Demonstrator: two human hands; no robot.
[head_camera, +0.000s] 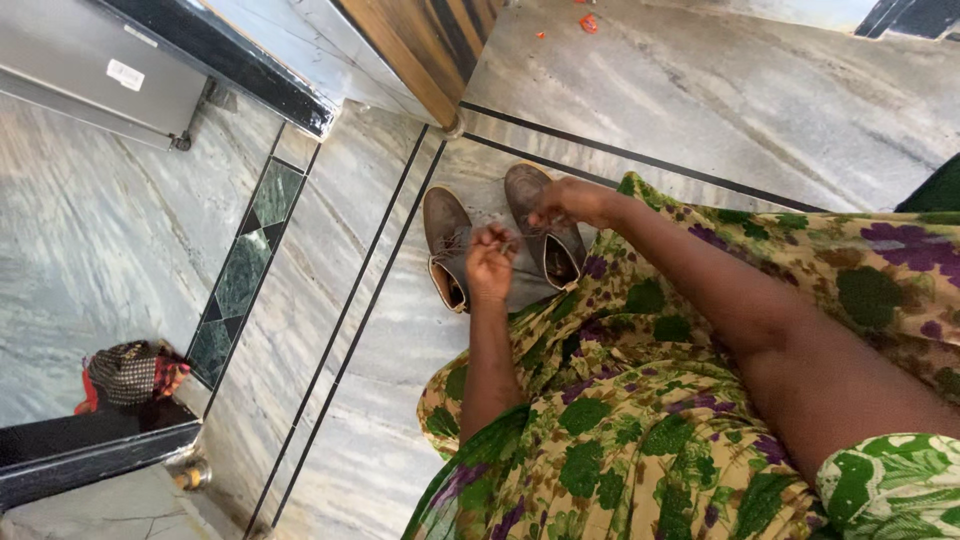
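Two brown lace-up ankle boots stand side by side on the marble floor in the head view. My left hand (491, 262) is over the left boot (445, 240), fingers pinched at its laces. My right hand (570, 202) reaches over the right boot (545, 230), fingers curled near its laces; whether it grips a lace is hard to tell. My lap, in a yellow dress with green and purple flowers (620, 420), fills the lower right.
A wooden door edge (420, 50) stands behind the boots. A grey metal cabinet (90, 60) is at upper left. A checked cloth bundle (130, 372) lies on a dark ledge at lower left. Small red scraps (588, 22) lie on the far floor.
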